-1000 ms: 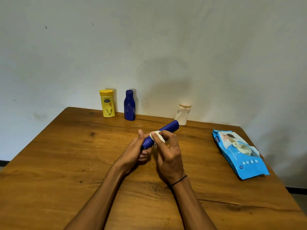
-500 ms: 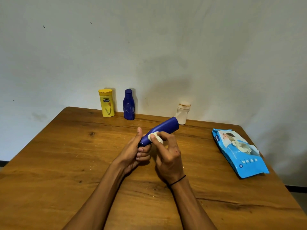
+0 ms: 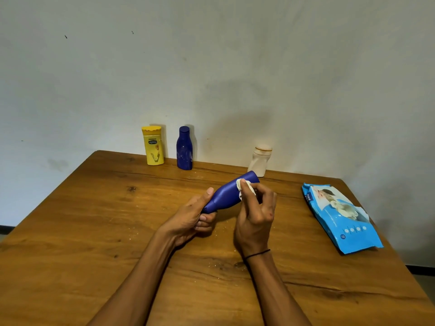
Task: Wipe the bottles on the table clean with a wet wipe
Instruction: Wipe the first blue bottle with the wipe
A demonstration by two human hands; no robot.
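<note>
While our left hand (image 3: 188, 217) grips the neck of the tilted blue bottle (image 3: 229, 192) at frame centre, our right hand (image 3: 255, 216) pinches a wadded wet wipe (image 3: 244, 188) against its body. We judge this bottle part-wiped; whether the yellow bottle (image 3: 153, 145), dark blue bottle (image 3: 184, 148) and white bottle (image 3: 259, 161) upright at the table's (image 3: 70, 231) far edge are done, we cannot tell.

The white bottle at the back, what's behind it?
Behind the white bottle there is only the bare wall. In front of it, the tilted blue bottle held in the left hand covers a bit of its bottom corner.
</note>
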